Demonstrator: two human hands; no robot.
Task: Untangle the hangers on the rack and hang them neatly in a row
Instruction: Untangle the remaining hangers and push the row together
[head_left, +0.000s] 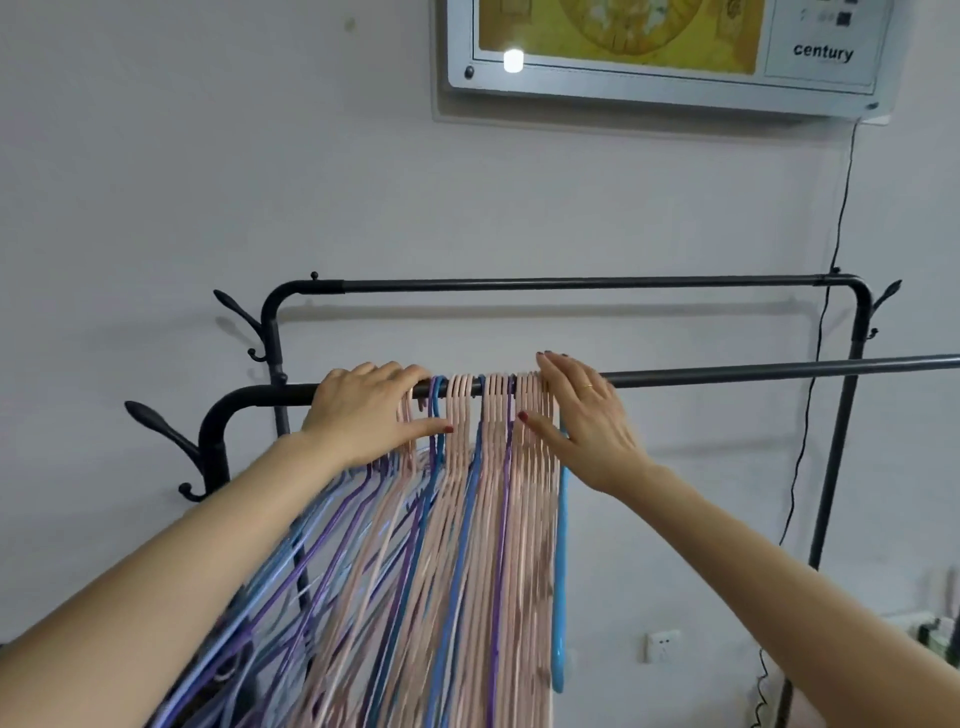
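Pink, purple and blue hangers (488, 415) are hanging bunched on the rack's front rail (753, 375), between both grips. Left hand (363, 415) and right hand (582, 415) are pressing inward, fingers released and flat, apparently squaring the row.

near rail (779, 371) bare right of hangers (493, 467); left end crowded.

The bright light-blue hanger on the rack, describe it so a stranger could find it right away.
Start at the black metal front rail, then the packed bunch of thin hangers. The bright light-blue plastic hanger hangs at its right end, below the right hand, beside pink ones.
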